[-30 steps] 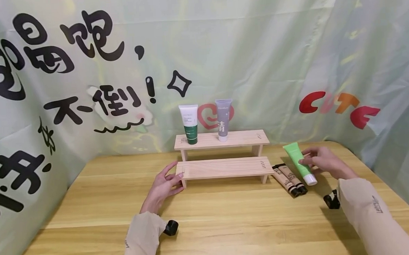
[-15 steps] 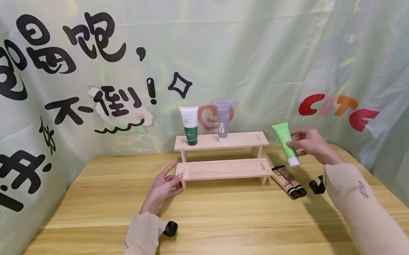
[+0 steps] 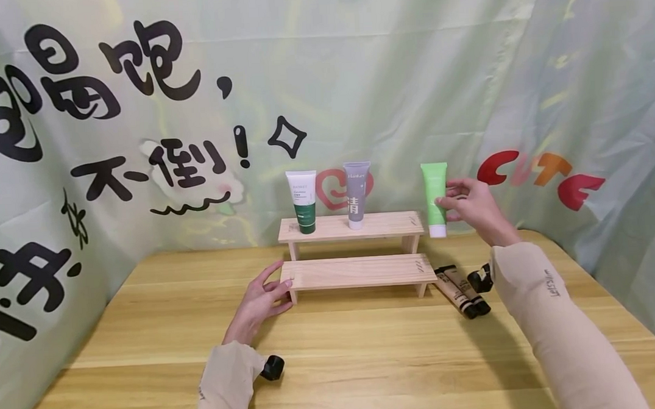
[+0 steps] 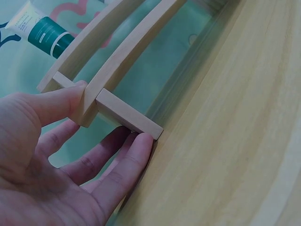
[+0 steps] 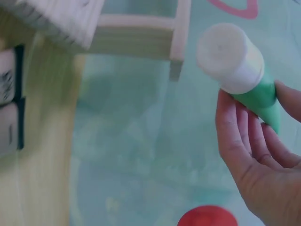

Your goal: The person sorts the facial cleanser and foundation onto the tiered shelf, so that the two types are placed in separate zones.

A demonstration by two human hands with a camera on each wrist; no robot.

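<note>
The right hand [image 3: 474, 205] pinches a light green squeeze tube [image 3: 435, 190] between thumb and fingers, gripping it from its right side. The tube stands upright in the air with its white cap [image 5: 228, 54] pointing down, below the fingers. Just left of that grip is the right end of a two-tier wooden stand's upper shelf [image 3: 389, 224]; whether the tube touches it I cannot tell.

Further left of the right fingers, a purple tube [image 3: 356, 194] stands cap down on the same shelf, and beyond it a white-and-dark-green tube [image 3: 303, 199] stands likewise. Below the right fingers, two beige tubes with black caps [image 3: 454, 290] lie side by side on the table [image 3: 367, 361], close to the stand's right end, their caps toward the person.

The left hand [image 3: 258, 299] holds the left end of the lower shelf [image 3: 358, 271], the thumb on the board's end and fingertips against the leg [image 4: 129, 114] beneath it. This shelf runs to the right from the left fingers, with the upper one behind and above it.
</note>
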